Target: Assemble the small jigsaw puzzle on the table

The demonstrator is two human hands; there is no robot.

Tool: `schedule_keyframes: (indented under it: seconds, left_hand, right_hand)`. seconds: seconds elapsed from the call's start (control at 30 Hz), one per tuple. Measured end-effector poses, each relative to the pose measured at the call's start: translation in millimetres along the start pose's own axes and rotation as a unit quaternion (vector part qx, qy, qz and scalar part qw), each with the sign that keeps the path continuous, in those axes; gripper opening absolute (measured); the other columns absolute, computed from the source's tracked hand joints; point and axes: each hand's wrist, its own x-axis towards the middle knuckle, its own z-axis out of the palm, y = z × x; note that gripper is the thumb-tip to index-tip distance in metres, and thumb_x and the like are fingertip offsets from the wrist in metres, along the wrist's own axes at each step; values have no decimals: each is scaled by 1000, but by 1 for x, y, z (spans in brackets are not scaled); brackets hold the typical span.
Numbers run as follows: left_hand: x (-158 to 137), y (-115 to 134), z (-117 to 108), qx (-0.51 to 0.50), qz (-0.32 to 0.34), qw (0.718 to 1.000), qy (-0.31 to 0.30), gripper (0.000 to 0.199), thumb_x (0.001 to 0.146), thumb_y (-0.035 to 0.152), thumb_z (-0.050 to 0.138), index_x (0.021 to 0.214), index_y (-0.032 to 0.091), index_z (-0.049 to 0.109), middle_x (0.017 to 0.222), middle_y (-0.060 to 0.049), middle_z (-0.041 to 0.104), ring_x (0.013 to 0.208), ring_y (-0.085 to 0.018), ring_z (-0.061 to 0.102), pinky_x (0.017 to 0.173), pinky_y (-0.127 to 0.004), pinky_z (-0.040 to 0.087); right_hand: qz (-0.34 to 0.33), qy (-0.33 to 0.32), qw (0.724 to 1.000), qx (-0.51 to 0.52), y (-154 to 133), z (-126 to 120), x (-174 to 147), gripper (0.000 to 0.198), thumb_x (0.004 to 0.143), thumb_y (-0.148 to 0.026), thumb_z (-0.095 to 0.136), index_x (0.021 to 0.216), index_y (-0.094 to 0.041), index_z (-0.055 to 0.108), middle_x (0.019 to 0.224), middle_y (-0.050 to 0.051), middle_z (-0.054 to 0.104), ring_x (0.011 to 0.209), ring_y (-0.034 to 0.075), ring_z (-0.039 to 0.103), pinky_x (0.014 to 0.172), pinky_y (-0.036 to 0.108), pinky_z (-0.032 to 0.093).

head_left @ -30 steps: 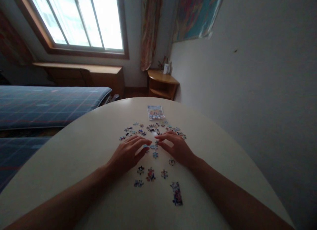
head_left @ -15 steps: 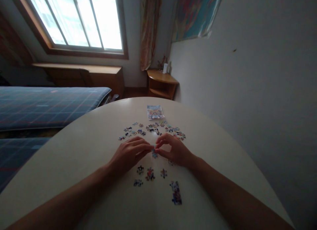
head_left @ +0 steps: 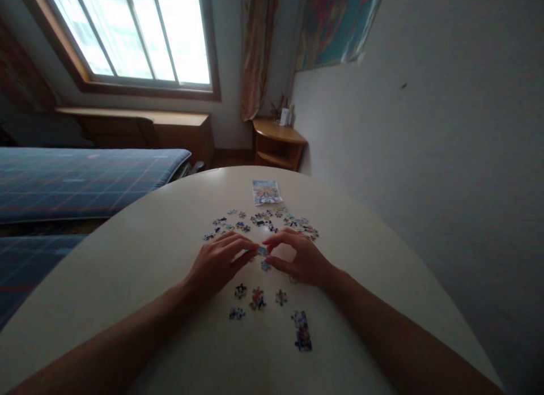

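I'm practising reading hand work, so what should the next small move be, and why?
Perhaps let the right hand close lightly on the near edge of the light-blue puzzle piece. That piece sits at the fingertips of the left hand, while the right hand's thumb and fingers stand parted close beside it.

rounded white table front and centre, blue plaid fabric mattress off left, brown wooden corner shelf behind, flat rectangular printed sheet toward the far edge, scattered multicoloured jigsaw pieces just before it, oblong multicoloured puzzle chunk way nearer, bit right
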Motion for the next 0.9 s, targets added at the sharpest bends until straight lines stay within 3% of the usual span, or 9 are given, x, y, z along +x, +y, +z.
schedule_keyframes:
  seconds: [0.27, 0.9]
  left_hand:
    - [0, 2, -2, -3, 10, 1000, 17, 6, 94, 24, 63, 94, 19, 66, 85, -3, 71, 79, -14, 66, 70, -26, 53]
    - [0, 2, 0, -9, 3, 1000, 8, 6, 94, 23, 62, 94, 19, 66, 85, -3, 71, 77, -15, 66, 69, -26, 54]
  right_hand:
    - [5, 30, 999, -28, 7, 4, -1, 9, 84, -25, 72, 92, -22, 71, 81, 2, 73, 78, 15, 66, 75, 29, 51]
    - [0, 33, 999, -38, 8, 4, -1, 11, 86, -30, 71, 96, -23, 71, 78, 0, 71, 74, 14, 65, 75, 28, 50]
